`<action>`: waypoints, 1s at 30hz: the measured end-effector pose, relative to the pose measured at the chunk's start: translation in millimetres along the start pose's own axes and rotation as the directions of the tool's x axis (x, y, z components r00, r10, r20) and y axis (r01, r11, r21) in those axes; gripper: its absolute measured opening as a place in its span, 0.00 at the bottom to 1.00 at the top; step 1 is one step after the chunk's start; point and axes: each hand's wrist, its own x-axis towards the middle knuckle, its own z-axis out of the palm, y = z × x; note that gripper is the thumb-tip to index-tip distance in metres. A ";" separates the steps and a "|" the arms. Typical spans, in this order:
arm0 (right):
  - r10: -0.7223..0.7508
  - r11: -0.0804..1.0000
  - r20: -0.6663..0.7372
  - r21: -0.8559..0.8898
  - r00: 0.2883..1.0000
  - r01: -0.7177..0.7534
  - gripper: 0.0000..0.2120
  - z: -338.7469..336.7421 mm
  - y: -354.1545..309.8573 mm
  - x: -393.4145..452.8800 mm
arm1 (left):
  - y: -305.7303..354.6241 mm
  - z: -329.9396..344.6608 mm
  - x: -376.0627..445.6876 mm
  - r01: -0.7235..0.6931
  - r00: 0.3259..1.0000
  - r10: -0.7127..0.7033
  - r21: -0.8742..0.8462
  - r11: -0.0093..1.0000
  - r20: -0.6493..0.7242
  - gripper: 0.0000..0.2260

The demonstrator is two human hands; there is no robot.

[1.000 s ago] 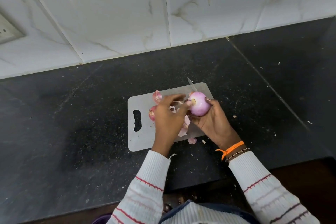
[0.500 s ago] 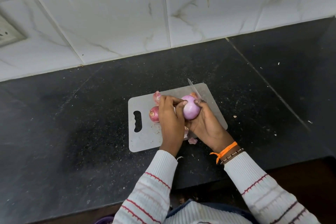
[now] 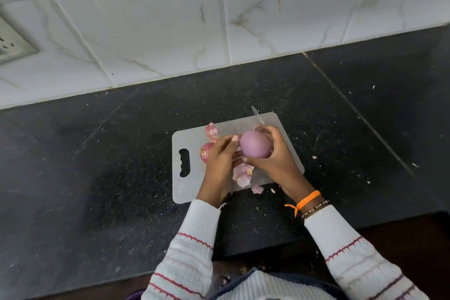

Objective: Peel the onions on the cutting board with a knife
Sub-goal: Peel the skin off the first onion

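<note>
Step in hand: stripping the last skin from the onion (image 3: 255,147), held above the centre of the cutting board (image 3: 272,124).

Grip state: the right hand (image 3: 276,153) cups the onion, fingers curled round its far side. The knife (image 3: 257,115) projects from the same hand toward 12 o'clock, its tip past the board's far edge; the handle is hidden, so how it is held cannot be told. The left hand (image 3: 220,161) touches the onion's 9 o'clock side with thumb and fingertips; whether it pinches a strip of skin cannot be told.

Procedure, as judged:
- Keep the blade pointed away from the left fingers while turning the onion.
- Rotate the onion to check for leftover skin; the visible face looks smooth and bare.
- Drop peels onto the board, not the desk (image 3: 97,165).

Count:
- Onions: two. One in hand; one unpeeled onion (image 3: 206,151) at 9 o'clock, partly behind the left hand.
- Knives: one.
- Boards: one.
- Larger peels (image 3: 242,174): three, at 6, 5 and 11 o'clock of the hands.
</note>
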 end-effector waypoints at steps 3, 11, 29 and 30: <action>-0.054 0.997 -0.022 -0.063 0.998 0.052 0.31 -1.7 2.4 1.8 | -2.5 -2.4 0.9 0.045 0.999 -0.043 -0.076 0.996 0.024 0.11; -0.055 0.998 0.033 -0.035 0.998 0.056 0.33 -3.1 5.3 -1.1 | -12.8 -3.6 3.8 -0.221 0.959 0.246 0.175 0.959 -0.137 0.05; -0.002 1.000 0.183 0.020 0.983 -0.001 0.30 -5.4 9.5 -4.6 | -15.5 -7.8 4.7 -0.538 0.718 0.682 0.733 0.417 0.138 0.03; -0.005 1.000 0.186 0.016 0.983 0.002 0.30 -4.3 10.3 -4.5 | -16.9 -7.4 4.9 -0.523 0.716 0.687 0.748 0.409 0.125 0.04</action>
